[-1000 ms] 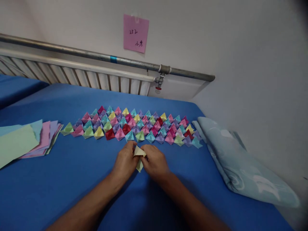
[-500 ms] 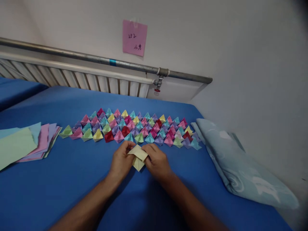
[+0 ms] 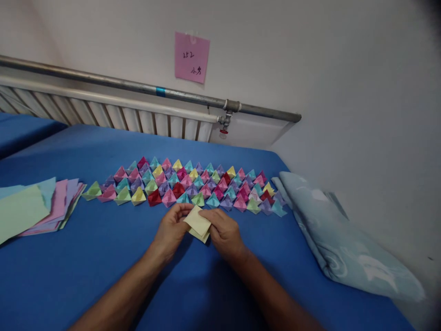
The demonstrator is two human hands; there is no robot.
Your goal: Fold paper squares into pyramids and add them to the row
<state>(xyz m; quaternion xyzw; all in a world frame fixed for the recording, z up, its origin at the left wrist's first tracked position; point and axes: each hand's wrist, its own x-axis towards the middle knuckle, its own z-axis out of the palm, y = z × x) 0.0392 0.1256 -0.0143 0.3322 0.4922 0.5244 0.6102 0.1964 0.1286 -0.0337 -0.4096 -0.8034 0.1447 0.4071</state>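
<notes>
The left hand (image 3: 174, 228) gripped the near-left edge of a folded yellow paper (image 3: 199, 222), its fingers nearly closed on it. The right hand (image 3: 223, 230) pinched the opposite edge, thumb and fingers likewise drawn close. The paper lay between both grips, above the blue surface (image 3: 193, 289). Just beyond the grip stood rows of folded paper boats (image 3: 179, 189); well to its left lay loose coloured sheets (image 3: 25, 207).
</notes>
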